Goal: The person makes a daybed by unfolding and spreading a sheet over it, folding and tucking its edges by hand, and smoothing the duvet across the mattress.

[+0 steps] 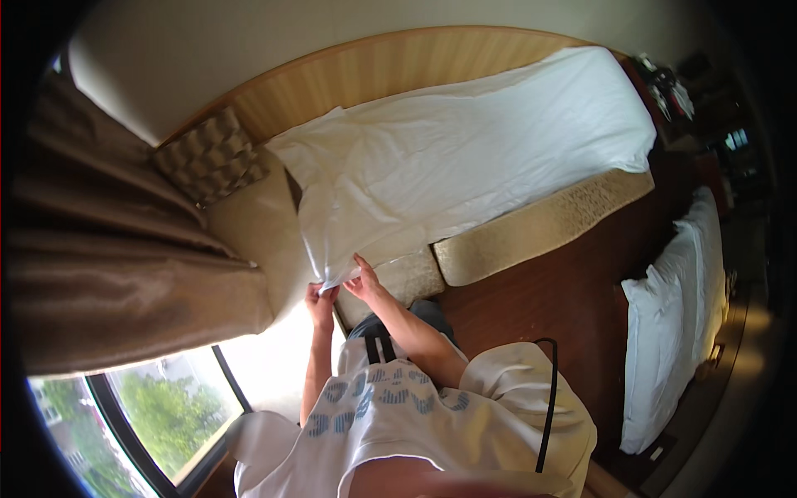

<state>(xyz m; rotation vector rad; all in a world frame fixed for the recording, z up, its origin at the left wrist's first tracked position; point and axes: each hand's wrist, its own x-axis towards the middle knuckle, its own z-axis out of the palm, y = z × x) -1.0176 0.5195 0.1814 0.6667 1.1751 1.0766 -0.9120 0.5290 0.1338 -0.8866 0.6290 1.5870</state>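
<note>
A white sheet (423, 162) is spread over a long beige upholstered bed base (548, 218), with loose creases toward my end. At its near left corner, my left hand (320, 305) pinches the gathered edge. Just to the right, my right hand (365, 283) is on the same edge, the cloth between its spread index finger and the other fingers. Part of its grip is hidden by the fabric. Below the cloth, a beige upholstered section (408, 274) shows in front of my legs.
A wooden headboard panel (398, 68) runs behind the sheet. To the left are a patterned cushion (208, 155), a brown curtain (137, 274) and a window (174, 404). White pillows (660, 348) stand at the right, past the dark wooden floor (529, 317).
</note>
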